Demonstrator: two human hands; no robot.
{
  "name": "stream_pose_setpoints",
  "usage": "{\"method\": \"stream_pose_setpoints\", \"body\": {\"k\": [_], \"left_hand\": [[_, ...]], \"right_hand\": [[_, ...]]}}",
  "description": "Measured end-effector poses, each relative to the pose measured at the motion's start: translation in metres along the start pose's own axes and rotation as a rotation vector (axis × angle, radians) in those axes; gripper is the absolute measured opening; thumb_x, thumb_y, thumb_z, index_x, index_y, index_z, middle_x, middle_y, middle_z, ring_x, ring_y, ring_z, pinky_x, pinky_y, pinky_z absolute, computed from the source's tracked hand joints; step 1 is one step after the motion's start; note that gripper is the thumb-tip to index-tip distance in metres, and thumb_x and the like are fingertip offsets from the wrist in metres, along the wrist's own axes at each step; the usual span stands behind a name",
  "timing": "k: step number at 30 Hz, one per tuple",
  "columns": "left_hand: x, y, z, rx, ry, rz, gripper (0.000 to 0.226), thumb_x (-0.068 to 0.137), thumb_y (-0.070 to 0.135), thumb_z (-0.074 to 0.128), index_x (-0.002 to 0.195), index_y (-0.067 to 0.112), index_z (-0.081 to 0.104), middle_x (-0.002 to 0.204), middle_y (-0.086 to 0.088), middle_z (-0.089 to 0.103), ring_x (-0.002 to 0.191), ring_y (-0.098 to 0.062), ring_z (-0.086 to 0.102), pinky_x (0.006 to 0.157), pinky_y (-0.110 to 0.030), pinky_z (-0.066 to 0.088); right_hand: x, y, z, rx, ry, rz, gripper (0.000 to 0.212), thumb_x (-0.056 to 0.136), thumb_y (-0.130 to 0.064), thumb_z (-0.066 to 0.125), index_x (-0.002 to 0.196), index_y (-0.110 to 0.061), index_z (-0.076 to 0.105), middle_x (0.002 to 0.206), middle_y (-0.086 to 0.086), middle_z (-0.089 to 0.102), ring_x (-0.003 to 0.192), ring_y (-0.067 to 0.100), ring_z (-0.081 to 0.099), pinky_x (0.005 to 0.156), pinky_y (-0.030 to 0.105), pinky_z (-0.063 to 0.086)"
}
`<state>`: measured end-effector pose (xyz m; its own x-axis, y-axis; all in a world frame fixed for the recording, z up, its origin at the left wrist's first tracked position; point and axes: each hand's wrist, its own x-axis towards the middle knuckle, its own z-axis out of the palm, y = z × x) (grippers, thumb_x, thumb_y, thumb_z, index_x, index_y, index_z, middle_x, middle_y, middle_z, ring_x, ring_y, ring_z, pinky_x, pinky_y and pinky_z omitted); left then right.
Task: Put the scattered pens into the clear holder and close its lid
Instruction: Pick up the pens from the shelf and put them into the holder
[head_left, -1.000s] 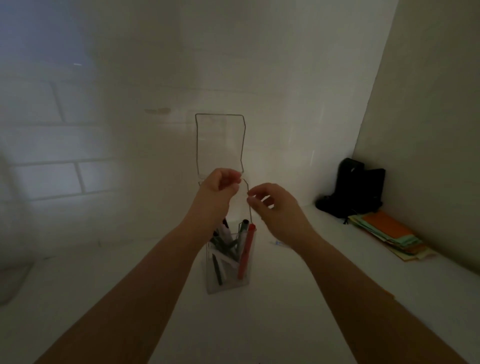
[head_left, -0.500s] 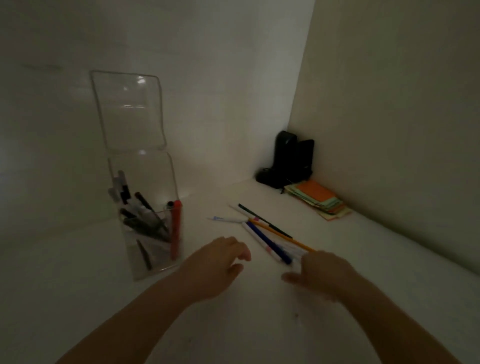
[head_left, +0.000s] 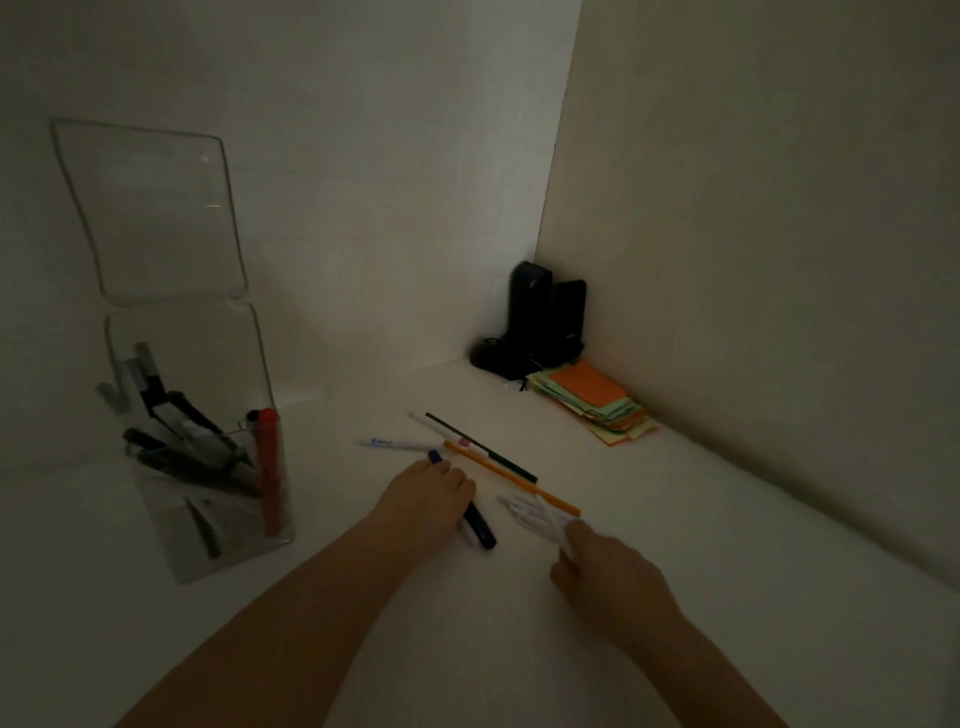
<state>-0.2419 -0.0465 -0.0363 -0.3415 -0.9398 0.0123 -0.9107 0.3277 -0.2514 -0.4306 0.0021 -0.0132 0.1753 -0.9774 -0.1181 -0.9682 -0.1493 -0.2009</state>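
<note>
Left hand (head_left: 423, 499) fingers curled over blue pen (head_left: 475, 522), right hand (head_left: 605, 569) pinching white pen (head_left: 535, 517) (loose grips); pens could roll away, lower centre.

A single head-worn wide-angle view looks forward and down from above the person's forearms onto a white desk surface (head_left: 675, 597), close enough that both arms fill the lower frame. It faces a room corner, whose wall seam runs up right of centre. The left hand (head_left: 423, 501) and right hand (head_left: 610, 574) sit low and central. The clear holder (head_left: 218, 540) stands left of the left hand; black speakers (head_left: 540, 317) and a stack of coloured paper (head_left: 597, 402) lie beyond the right hand. Wide-angle bending curves the edges. No second view shares the scene.
</note>
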Motion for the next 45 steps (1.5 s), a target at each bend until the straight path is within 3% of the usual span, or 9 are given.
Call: {"method": "stream_pose_setpoints", "body": {"k": [5, 10, 19, 23, 25, 28, 33, 41, 45], "left_hand": [[-0.020, -0.009, -0.007, 0.096, 0.162, 0.101, 0.020, 0.085, 0.017, 0.054, 0.104, 0.010, 0.054, 0.104, -0.011, 0.061, 0.095, -0.027, 0.057, 0.082, -0.036, 0.046], [-0.052, -0.010, -0.012, -0.162, -0.187, 0.080, 0.027, 0.090, 0.012, 0.040, 0.117, 0.009, 0.039, 0.118, -0.016, 0.048, 0.103, -0.035, 0.052, 0.085, -0.044, 0.043], [-0.100, -0.010, -0.006, -0.616, 0.041, -0.049, 0.013, 0.092, 0.027, 0.038, 0.103, 0.023, 0.042, 0.098, 0.000, 0.054, 0.086, -0.021, 0.053, 0.077, -0.033, 0.041], [-0.111, -0.025, -0.017, -1.030, 0.173, -0.152, 0.008, 0.095, 0.030, 0.039, 0.091, 0.024, 0.043, 0.070, 0.009, 0.042, 0.059, -0.004, 0.041, 0.061, -0.024, 0.033], [-0.118, -0.036, -0.028, -1.290, 0.277, -0.213, 0.013, 0.095, 0.029, 0.039, 0.087, 0.022, 0.045, 0.066, 0.007, 0.037, 0.059, 0.005, 0.041, 0.062, -0.025, 0.034], [-0.128, -0.057, -0.059, -1.542, 0.574, -0.269, 0.022, 0.091, 0.034, 0.043, 0.090, 0.013, 0.051, 0.065, 0.008, 0.042, 0.063, -0.020, 0.040, 0.071, -0.024, 0.042], [-0.152, -0.106, -0.111, -1.685, 1.024, -0.203, 0.017, 0.090, 0.022, 0.042, 0.079, 0.026, 0.055, 0.062, 0.011, 0.059, 0.070, -0.006, 0.056, 0.083, -0.022, 0.040], [-0.150, -0.138, -0.107, -1.560, 0.999, -0.285, 0.016, 0.091, 0.012, 0.045, 0.085, 0.022, 0.057, 0.081, 0.008, 0.065, 0.079, 0.006, 0.063, 0.079, -0.006, 0.048], [-0.147, -0.137, -0.102, -1.538, 0.965, -0.289, 0.012, 0.091, 0.009, 0.045, 0.088, 0.014, 0.054, 0.084, 0.004, 0.064, 0.078, 0.007, 0.063, 0.074, -0.005, 0.048]], "right_hand": [[0.014, 0.010, 0.000, -0.015, 0.171, -0.085, 0.025, 0.091, -0.029, 0.041, 0.115, -0.022, 0.045, 0.115, 0.004, 0.058, 0.100, 0.024, 0.060, 0.080, 0.033, 0.047], [0.025, 0.000, 0.001, -0.149, 0.148, -0.142, 0.032, 0.092, -0.022, 0.040, 0.124, -0.019, 0.041, 0.120, 0.005, 0.049, 0.100, 0.026, 0.060, 0.081, 0.034, 0.047], [0.032, -0.012, -0.006, -0.229, -0.105, -0.156, 0.052, 0.086, -0.021, 0.051, 0.135, -0.021, 0.034, 0.139, 0.004, 0.046, 0.122, 0.023, 0.051, 0.098, 0.030, 0.041], [0.028, -0.030, -0.014, -0.256, -0.094, -0.197, 0.027, 0.091, -0.031, 0.044, 0.117, -0.024, 0.044, 0.129, 0.007, 0.056, 0.113, 0.024, 0.056, 0.090, 0.031, 0.045], [0.024, -0.046, -0.020, -0.155, 0.035, -0.225, 0.028, 0.094, -0.041, 0.037, 0.103, -0.021, 0.054, 0.109, 0.007, 0.063, 0.099, 0.022, 0.060, 0.076, 0.030, 0.046], [0.021, -0.080, -0.037, 0.203, 0.175, -0.312, 0.039, 0.093, -0.046, 0.038, 0.059, -0.027, 0.044, 0.063, -0.001, 0.053, 0.059, 0.014, 0.051, 0.051, 0.023, 0.034], [0.020, -0.149, -0.069, 0.675, 0.457, -0.485, 0.044, 0.089, -0.045, 0.047, 0.061, -0.011, 0.046, 0.056, 0.007, 0.044, 0.051, 0.014, 0.042, 0.054, 0.028, 0.034], [0.020, -0.230, -0.089, 1.112, 0.328, -0.569, 0.036, 0.090, -0.042, 0.047, 0.077, -0.011, 0.059, 0.059, 0.002, 0.056, 0.037, 0.001, 0.054, 0.039, 0.012, 0.044], [0.030, -0.246, -0.081, 1.100, 0.282, -0.548, 0.038, 0.090, -0.036, 0.050, 0.092, 0.000, 0.062, 0.076, 0.016, 0.067, 0.065, 0.021, 0.065, 0.067, 0.033, 0.057]]}}
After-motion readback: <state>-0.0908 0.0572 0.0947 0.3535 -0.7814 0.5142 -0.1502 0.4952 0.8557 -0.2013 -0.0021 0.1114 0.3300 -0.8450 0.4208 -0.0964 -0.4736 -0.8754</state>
